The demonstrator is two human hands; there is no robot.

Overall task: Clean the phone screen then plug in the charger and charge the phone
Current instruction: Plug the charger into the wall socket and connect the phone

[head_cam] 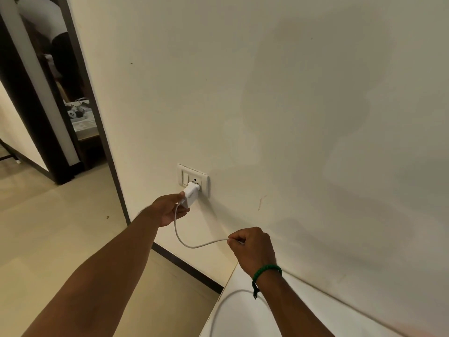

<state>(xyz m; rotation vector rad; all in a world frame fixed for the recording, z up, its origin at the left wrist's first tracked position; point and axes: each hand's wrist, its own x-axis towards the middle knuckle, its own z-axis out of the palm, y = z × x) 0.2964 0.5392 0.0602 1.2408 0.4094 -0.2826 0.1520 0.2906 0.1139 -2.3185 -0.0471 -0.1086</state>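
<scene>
1. Your left hand [166, 210] grips the charger [191, 193], fingers curled around it, pressed against the wall socket [205, 181].
2. Your right hand [252, 246] pinches the cable [193, 247].

Charger [191, 193] prongs out of sight against the socket plate [205, 184], its grey lettering too small to read. The cable [201, 244] vanishes inside the right hand [254, 248], shows again lower down and runs off the bottom edge. Upper left, a figure [48, 23] cropped by the top edge; the clutter [76, 112] below it too small to name.
</scene>
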